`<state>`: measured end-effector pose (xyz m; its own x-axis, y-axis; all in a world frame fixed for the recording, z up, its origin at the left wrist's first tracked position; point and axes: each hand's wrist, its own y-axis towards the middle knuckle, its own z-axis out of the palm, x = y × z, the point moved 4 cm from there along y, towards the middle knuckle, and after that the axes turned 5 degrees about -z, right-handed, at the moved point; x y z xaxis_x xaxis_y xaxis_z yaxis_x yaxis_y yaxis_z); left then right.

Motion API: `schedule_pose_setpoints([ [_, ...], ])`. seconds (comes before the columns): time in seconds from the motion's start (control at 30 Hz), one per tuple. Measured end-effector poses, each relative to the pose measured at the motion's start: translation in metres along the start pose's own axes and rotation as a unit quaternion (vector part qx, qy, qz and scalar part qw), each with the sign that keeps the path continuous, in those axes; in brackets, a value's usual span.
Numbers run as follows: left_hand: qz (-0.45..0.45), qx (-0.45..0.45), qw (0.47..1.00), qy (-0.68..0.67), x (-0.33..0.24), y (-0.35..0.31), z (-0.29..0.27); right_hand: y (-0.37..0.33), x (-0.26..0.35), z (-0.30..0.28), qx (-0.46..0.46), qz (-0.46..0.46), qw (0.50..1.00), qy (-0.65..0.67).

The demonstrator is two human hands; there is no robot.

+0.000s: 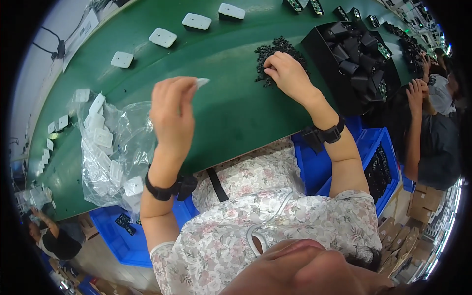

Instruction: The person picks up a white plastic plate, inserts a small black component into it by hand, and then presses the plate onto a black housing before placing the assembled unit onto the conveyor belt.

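Above the green table (226, 130), a small white piece (202, 82) is held pinched between the fingertips of the left hand (172, 108), to the left of a pile of small black parts (280, 44). Over that pile, the right hand (290, 76) is placed with fingers bent; whether anything is gripped cannot be told. Beside the pile a filled black box (320, 73) is noted, and a clear bag (140, 114) of white covers (103, 137) is found at far left.

Brightly lit, with glints on the clear plastic bag (135, 119) and sheen across the green tabletop (231, 115); strongly bent, less sharp toward the blackened edges.
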<state>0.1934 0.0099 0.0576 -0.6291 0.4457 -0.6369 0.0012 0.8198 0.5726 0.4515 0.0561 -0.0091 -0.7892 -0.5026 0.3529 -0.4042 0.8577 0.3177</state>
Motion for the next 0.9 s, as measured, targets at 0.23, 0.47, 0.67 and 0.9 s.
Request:
schedule_pose_setpoints([
  [0.23, 0.036, 0.074, 0.993, 0.082, 0.009, -0.013, 0.045, 0.011, 0.002, -0.002, 0.003, -0.008, 1.0, 0.02],
  [0.47, -0.284, 0.104, 0.908, -0.288, 0.035, -0.023, 0.052, 0.019, 0.007, -0.015, -0.046, 0.055, 0.996, 0.045],
  [0.67, -0.246, 0.126, 0.91, -0.31, 0.027, -0.022, 0.05, 0.035, 0.039, -0.01, -0.079, 0.151, 0.912, 0.374],
  [0.9, -0.13, 0.018, 0.979, -0.156, 0.035, -0.017, 0.042, 0.053, 0.068, 0.011, -0.027, 0.08, 0.948, 0.308],
])
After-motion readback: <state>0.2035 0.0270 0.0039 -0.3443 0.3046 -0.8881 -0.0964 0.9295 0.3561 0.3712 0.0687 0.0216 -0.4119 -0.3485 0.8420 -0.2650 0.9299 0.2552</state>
